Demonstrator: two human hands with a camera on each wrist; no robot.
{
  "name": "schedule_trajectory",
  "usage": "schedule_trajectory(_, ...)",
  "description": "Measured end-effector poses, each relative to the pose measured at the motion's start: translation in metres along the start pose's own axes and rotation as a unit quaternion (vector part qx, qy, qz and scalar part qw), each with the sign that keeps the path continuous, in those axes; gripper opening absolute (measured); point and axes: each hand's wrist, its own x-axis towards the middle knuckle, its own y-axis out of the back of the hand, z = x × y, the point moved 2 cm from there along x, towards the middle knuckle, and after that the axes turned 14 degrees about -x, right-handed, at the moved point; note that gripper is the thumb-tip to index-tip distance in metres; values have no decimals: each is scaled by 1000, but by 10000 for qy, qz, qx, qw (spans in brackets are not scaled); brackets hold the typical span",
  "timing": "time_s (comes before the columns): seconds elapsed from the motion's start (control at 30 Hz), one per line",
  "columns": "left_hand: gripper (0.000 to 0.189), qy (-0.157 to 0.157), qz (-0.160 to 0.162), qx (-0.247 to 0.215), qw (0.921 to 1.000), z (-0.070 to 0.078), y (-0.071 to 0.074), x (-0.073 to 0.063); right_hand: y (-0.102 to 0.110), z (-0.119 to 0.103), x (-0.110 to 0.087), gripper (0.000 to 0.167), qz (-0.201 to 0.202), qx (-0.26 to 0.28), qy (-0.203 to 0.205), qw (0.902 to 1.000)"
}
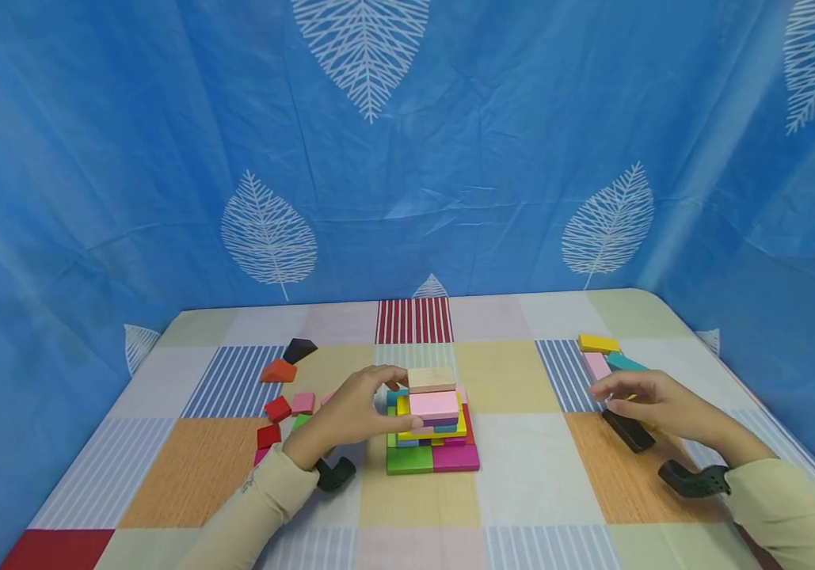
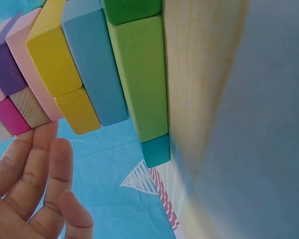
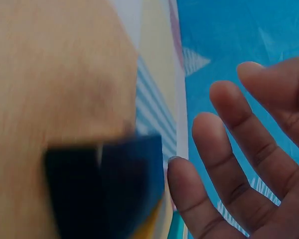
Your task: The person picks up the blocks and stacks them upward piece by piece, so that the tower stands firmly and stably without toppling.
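A layered stack of coloured wooden blocks (image 1: 434,405) stands mid-table, with a plain wood block (image 1: 432,380) on top. My left hand (image 1: 350,412) is at the stack's left side, thumb at the front and fingers behind. In the left wrist view, the fingertips of this hand (image 2: 35,184) are by a pink block (image 2: 32,59) and a small plain wood one, apparently touching. Over a black block (image 1: 628,431) on the right hovers my right hand (image 1: 656,404), fingers loosely bent. The right wrist view shows these fingers (image 3: 212,139) spread beside the dark block (image 3: 124,194), holding nothing.
Left of the stack lie several loose blocks, among them red (image 1: 278,409), orange (image 1: 279,370), pink (image 1: 303,403) and black (image 1: 300,350). Beyond my right hand are yellow (image 1: 598,343), pink (image 1: 596,366) and teal (image 1: 624,362) blocks. A blue curtain (image 1: 493,158) surrounds the patchwork tablecloth (image 1: 521,459).
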Motion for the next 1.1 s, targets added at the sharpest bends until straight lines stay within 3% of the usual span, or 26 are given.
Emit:
schedule_trajectory(0.17, 65, 51, 22, -8, 10000, 0, 0, -1, 6, 7, -8, 28, -58, -620, -133, 9980)
schedule_trajectory(0.33, 66, 89, 38, 55, 9999, 1, 1, -1, 8, 12, -12, 53, -208, -1122, -20, 9935)
schedule_trajectory(0.5, 66, 86, 30, 16, 10000, 1, 1, -2, 4, 16, -13, 74, -444, -1143, 381, 9917)
schedule_trajectory(0.63, 67, 96, 27, 13, 9999, 2, 2, -2, 1, 16, -12, 79, -630, -1120, 473, 9906)
schedule_trajectory(0.83, 67, 65, 18, 21, 10000, 2, 1, -1, 0, 10, -9, 54, -755, -1231, 589, 9878)
schedule_trajectory(1.0, 65, 30, 6, -14, 10000, 2, 1, 0, -5, 1, -3, 33, -982, -1234, 187, 9873)
schedule_trajectory(1.1, 66, 47, -4, -11, 10000, 1, 0, 0, -11, -5, 1, 31, -813, -1054, 318, 9906)
